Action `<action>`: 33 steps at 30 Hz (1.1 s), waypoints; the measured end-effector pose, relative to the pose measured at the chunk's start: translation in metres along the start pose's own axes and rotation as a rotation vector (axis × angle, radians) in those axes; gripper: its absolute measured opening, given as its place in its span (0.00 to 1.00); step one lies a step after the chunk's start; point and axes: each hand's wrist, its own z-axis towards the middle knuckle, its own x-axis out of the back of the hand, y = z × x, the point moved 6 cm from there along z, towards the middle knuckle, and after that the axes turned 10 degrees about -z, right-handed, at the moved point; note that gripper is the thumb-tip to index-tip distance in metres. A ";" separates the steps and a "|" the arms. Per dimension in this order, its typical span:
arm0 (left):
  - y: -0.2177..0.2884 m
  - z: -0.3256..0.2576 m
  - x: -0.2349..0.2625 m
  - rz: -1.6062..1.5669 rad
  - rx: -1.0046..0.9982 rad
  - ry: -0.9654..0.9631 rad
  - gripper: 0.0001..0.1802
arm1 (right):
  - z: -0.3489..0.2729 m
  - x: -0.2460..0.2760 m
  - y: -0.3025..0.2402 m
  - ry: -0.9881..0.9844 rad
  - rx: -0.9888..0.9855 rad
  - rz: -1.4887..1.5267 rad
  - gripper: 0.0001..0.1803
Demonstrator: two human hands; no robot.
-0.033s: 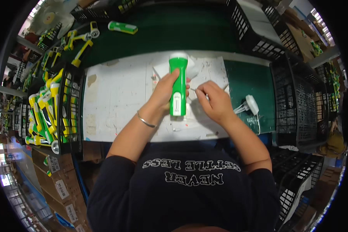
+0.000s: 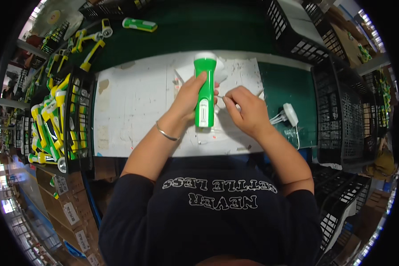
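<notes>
My left hand (image 2: 187, 98) is wrapped around a green flashlight (image 2: 205, 91) with a white head, its thumb lying along the barrel. The flashlight's head points away from me, and a white oval panel is on its near end. Close by on the right, my right hand (image 2: 246, 108) is closed in a pinch. A thin pale tip shows between its fingers and the flashlight's side, too small to name. Under both hands lies a worn white board (image 2: 133, 106), with a crumpled white piece (image 2: 221, 71) behind the flashlight.
At left, a black crate (image 2: 82, 119) holds several green, yellow and white flashlights. More lie on the green table at the back left, including a green-and-white one (image 2: 139, 25). A white charger (image 2: 290, 114) with cords sits at right, beside black crates (image 2: 346, 115).
The flashlight and both hands sit slightly higher in the picture, as does most of the bench. The grip of both hands looks the same.
</notes>
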 end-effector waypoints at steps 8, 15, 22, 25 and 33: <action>0.006 -0.007 -0.009 0.350 -0.254 -0.111 0.20 | 0.000 -0.013 -0.030 -0.077 0.278 -0.336 0.07; -0.003 -0.007 0.004 0.337 -0.262 -0.062 0.23 | -0.011 -0.014 -0.034 -0.185 0.330 -0.129 0.08; 0.024 -0.006 0.005 0.161 -0.319 -0.010 0.25 | -0.039 -0.019 -0.054 -0.319 0.355 0.136 0.16; 0.008 -0.009 -0.001 0.087 -0.215 -0.079 0.21 | -0.008 -0.026 -0.020 -0.200 -0.172 0.201 0.21; 0.013 -0.026 0.005 0.417 -0.180 -0.091 0.27 | 0.006 -0.028 0.037 -0.152 -0.422 0.629 0.22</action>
